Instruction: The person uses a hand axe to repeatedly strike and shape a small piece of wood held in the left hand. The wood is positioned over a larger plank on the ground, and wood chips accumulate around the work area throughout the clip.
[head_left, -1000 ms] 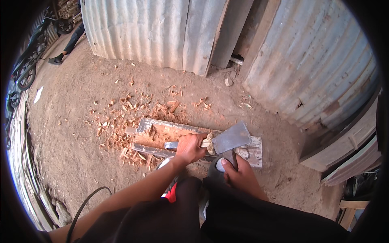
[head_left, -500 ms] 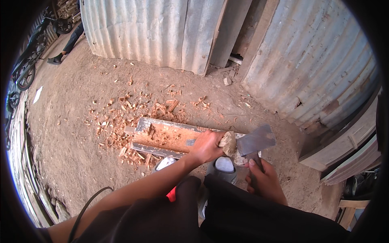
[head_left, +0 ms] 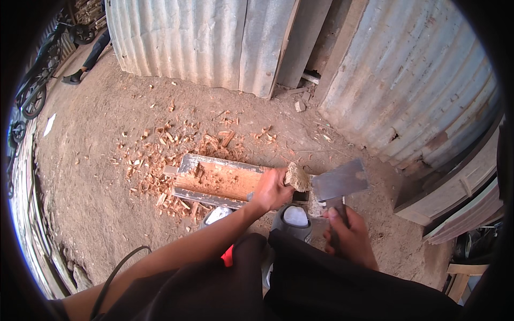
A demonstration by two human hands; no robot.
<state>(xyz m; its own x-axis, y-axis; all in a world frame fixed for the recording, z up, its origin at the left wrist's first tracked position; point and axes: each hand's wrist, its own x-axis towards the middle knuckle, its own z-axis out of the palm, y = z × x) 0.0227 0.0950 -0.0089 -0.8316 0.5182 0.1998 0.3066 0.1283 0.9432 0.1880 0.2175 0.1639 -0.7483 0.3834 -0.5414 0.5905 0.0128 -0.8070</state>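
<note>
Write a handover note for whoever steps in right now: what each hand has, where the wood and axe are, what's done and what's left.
Left hand: gripping a small wood chunk at the near end of the plank.
Right hand: shut on the hatchet, blade raised beside the chunk.
Plank lies on the dirt, its top face freshly hewn.
Done: much chipping; wood chips litter the ground around it.
Left: the plank's grey edges are uncut.

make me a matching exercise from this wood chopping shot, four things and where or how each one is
Things:
1. left hand
2. right hand
3. wood chips
4. corrugated metal sheets

States:
A. scattered on the dirt
B. standing upright behind the work
C. gripping a small wood chunk
D. holding the hatchet by its handle

Pairs: 1-C, 2-D, 3-A, 4-B
</note>
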